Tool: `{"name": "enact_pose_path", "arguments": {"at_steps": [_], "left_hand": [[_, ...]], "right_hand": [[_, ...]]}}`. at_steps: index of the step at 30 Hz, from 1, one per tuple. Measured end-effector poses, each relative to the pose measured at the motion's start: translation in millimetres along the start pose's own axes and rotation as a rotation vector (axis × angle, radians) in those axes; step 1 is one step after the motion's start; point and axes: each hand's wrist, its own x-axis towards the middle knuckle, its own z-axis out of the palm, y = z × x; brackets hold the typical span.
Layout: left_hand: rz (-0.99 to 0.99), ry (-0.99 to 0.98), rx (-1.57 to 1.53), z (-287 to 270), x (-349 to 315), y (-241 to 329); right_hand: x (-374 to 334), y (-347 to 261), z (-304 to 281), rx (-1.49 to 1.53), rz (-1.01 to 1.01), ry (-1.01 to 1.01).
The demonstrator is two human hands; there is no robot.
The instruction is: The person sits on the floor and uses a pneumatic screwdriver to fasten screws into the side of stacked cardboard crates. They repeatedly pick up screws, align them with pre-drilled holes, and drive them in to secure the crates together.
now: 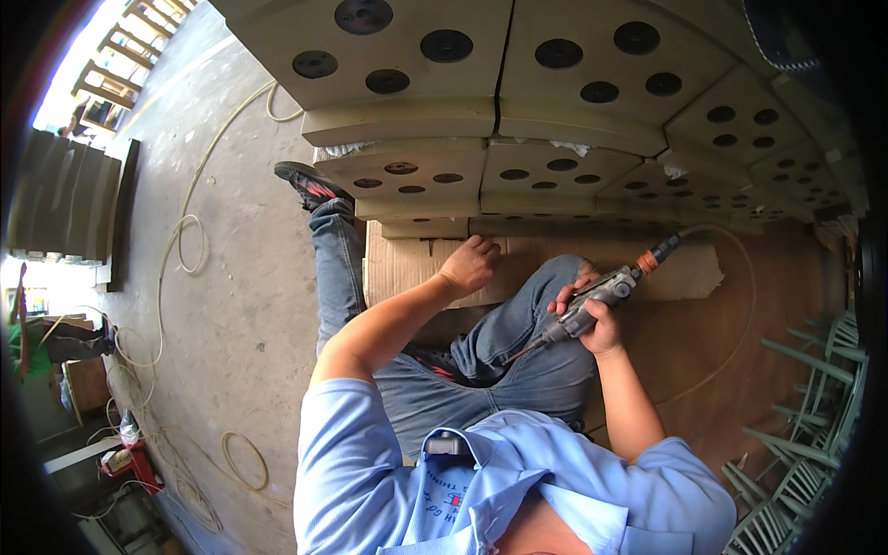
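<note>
My right hand (597, 314) is wrapped round a grey metal air screwdriver (581, 316), held above my bent knee. Its thin bit slants down toward my lap, and an orange and black coupling (655, 256) joins its rear end to a hose. My left hand (472, 266) reaches forward with its fingers curled together, close to the lower edge of the lowest pale panel (424, 228). Whatever those fingers may pinch is hidden. Above it, stacked beige panels (416, 109) bear groups of dark round discs (447, 46).
A cardboard sheet (527, 254) lies under the stack and beside my legs. A pale hose (185, 199) loops across the concrete floor (250, 305) at the left. Green-grey slatted chair frames (805, 462) stand at the right. Dark boards (65, 199) lean at the far left.
</note>
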Motion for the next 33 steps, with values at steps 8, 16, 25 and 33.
{"name": "enact_pose_path", "arguments": {"at_steps": [8, 16, 25, 33], "left_hand": [[-0.362, 0.029, 0.107, -22, -56, 8], [-0.831, 0.055, -0.02, -11, -17, 8], [-1.291, 0.284, -0.039, 39, 19, 41], [-1.327, 0.35, -0.109, 52, 12, 45]], "right_hand": [[1, 2, -4, 0.01, -0.008, -0.026], [3, 1, -3, 0.051, -0.015, -0.056], [2, -1, -1, 0.008, -0.005, -0.035], [1, -1, 0, -0.031, 0.022, -0.008]]}}
